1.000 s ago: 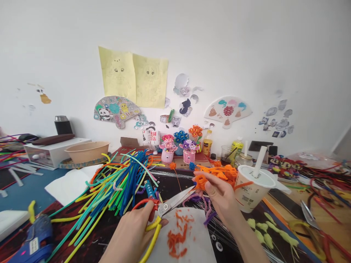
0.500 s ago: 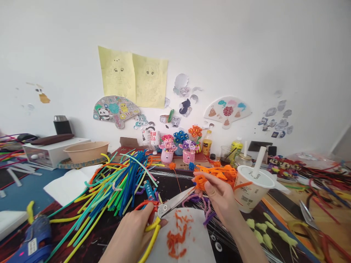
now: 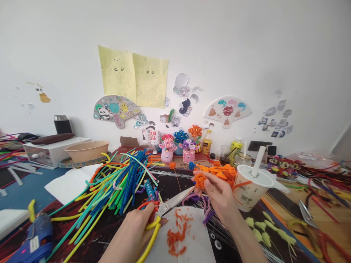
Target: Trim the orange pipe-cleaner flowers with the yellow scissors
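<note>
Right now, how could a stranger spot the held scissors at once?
Start from the big multicoloured bundle of fuzzy stems. To its lower right, by a white sheet strewn with orange bits, the left hand holds the scissors. Unlike the similar red-and-yellow-handled pair lying far right, these are in a hand.

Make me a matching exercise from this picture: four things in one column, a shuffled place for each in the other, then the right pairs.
Things:
1. Central scissors
2. Loose orange scraps
3. Lidded cup with a straw
4. Orange piece at the blade tips

Places:
A. On the white sheet
B. In the fingers of the right hand
C. In the left hand
D. Just to the right of the right hand

Right pairs: 1-C, 2-A, 3-D, 4-B.
</note>
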`<act>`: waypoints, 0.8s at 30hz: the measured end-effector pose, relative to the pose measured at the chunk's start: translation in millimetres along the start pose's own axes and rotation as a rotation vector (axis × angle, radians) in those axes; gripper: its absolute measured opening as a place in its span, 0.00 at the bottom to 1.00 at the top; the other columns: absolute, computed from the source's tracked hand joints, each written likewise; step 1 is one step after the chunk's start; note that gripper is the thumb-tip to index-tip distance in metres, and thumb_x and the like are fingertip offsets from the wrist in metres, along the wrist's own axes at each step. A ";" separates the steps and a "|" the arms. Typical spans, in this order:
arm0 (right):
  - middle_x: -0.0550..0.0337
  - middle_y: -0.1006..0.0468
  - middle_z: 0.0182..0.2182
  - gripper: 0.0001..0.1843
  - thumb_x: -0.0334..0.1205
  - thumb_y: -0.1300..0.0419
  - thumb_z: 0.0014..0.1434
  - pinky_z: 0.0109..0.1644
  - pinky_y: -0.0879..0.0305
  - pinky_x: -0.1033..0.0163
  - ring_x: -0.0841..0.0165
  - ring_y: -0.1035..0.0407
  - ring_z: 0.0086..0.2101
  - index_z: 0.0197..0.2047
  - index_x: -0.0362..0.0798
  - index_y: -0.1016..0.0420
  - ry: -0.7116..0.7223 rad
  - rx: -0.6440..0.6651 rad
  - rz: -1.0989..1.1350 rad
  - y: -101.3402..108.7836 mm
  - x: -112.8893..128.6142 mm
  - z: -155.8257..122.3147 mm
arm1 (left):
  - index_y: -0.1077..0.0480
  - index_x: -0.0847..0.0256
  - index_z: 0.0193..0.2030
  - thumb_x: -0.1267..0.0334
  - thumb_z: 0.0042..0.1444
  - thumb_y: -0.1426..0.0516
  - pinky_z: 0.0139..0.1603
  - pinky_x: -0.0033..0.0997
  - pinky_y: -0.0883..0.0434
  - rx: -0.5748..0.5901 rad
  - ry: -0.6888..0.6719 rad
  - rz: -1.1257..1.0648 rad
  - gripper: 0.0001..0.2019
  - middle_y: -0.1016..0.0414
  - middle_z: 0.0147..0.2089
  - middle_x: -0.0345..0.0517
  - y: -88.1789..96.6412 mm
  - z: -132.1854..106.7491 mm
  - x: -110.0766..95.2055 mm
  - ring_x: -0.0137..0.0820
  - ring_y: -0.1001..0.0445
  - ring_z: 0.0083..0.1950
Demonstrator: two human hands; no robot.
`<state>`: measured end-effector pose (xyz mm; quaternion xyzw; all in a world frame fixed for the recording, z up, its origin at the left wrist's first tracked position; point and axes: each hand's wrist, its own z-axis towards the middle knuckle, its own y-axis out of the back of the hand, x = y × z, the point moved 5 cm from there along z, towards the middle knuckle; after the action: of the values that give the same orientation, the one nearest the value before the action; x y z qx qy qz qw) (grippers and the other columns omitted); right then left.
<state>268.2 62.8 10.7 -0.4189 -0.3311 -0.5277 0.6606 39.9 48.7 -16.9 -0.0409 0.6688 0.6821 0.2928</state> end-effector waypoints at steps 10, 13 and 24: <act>0.49 0.20 0.37 0.18 0.49 0.35 0.56 0.33 0.31 0.60 0.65 0.28 0.30 0.46 0.46 0.21 -0.005 -0.051 -0.022 -1.5 2.9 -0.7 | 0.46 0.54 0.29 0.55 0.55 0.50 0.30 0.28 0.44 0.057 0.086 0.032 0.10 0.32 0.26 0.39 3.9 -3.0 -4.8 0.35 0.30 0.29; 0.49 0.20 0.36 0.19 0.49 0.35 0.56 0.33 0.30 0.59 0.64 0.28 0.30 0.46 0.46 0.22 -0.012 -0.033 -0.028 -0.6 2.0 0.2 | 0.44 0.54 0.31 0.60 0.53 0.48 0.31 0.27 0.43 0.061 0.135 0.058 0.06 0.29 0.28 0.40 8.4 -4.4 -6.8 0.37 0.28 0.32; 0.53 0.22 0.31 0.17 0.48 0.36 0.58 0.33 0.30 0.60 0.65 0.28 0.29 0.46 0.47 0.22 0.015 -0.025 -0.021 -3.0 5.0 0.1 | 0.42 0.54 0.32 0.62 0.51 0.46 0.32 0.27 0.41 0.017 0.108 0.028 0.06 0.28 0.31 0.39 8.7 -3.9 -5.7 0.35 0.27 0.33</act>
<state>266.5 60.5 15.8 -0.4196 -0.3239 -0.5418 0.6523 39.3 43.6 -7.0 -0.0657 0.6897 0.6774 0.2472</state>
